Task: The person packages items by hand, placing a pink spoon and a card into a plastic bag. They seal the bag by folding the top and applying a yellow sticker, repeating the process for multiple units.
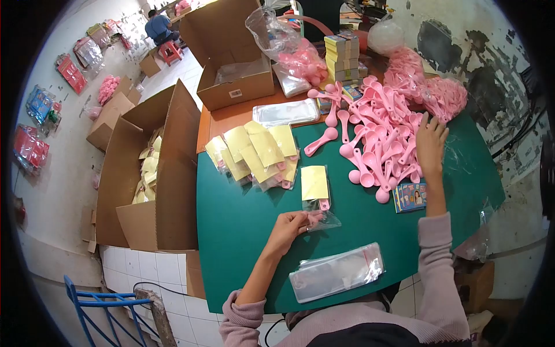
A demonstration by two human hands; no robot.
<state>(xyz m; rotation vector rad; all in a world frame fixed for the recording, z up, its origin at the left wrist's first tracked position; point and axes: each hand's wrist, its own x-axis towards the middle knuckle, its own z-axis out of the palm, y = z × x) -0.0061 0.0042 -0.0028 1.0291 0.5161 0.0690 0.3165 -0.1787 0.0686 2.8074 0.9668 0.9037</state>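
My left hand (290,228) is closed on the lower end of a clear plastic bag (328,220), thumb and finger pinched together. A pale yellow card (314,184) shows inside the bag, with part of a pink spoon (324,204) below it. At the right edge of a large heap of pink measuring spoons (376,127), my right hand (431,139) reaches out with its fingers extended and nothing visible in them. Small printed cards (410,198) lie near my right wrist. A stack of clear flat bags (337,272) rests at the table's near edge.
Several filled bags with yellow cards (254,152) lie on the green table (243,231). An open carton (179,173) with more packets stands left. Behind are another carton (237,91), card stacks (342,58) and pink bundles (428,87). A person (157,26) sits far off.
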